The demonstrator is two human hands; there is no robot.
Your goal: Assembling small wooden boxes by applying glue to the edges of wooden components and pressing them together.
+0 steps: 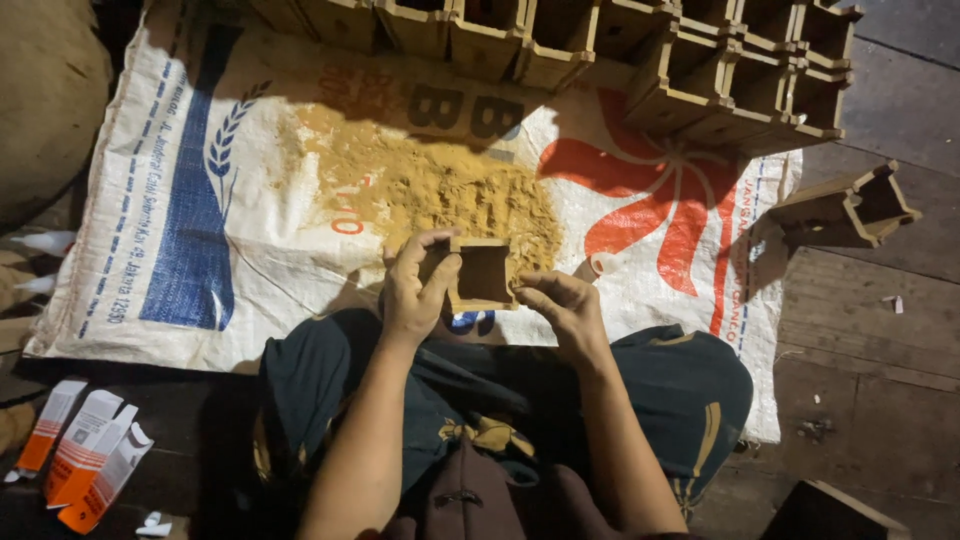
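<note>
I hold a small open wooden box (483, 274) over my lap, its square opening facing up at me. My left hand (415, 285) grips its left wall, thumb and fingers wrapped over the rim. My right hand (562, 303) presses against its right side with curled fingers. Just beyond the box a heap of yellow sawdust (430, 185) lies on a white woven sack (250, 200) printed in blue and red, spread on the floor.
Rows of similar wooden boxes (700, 70) stand along the sack's far edge. One more box (850, 210) lies alone on the wooden floor at right. Orange and white cartons (85, 455) lie at the lower left. A dark box corner (830, 510) shows at bottom right.
</note>
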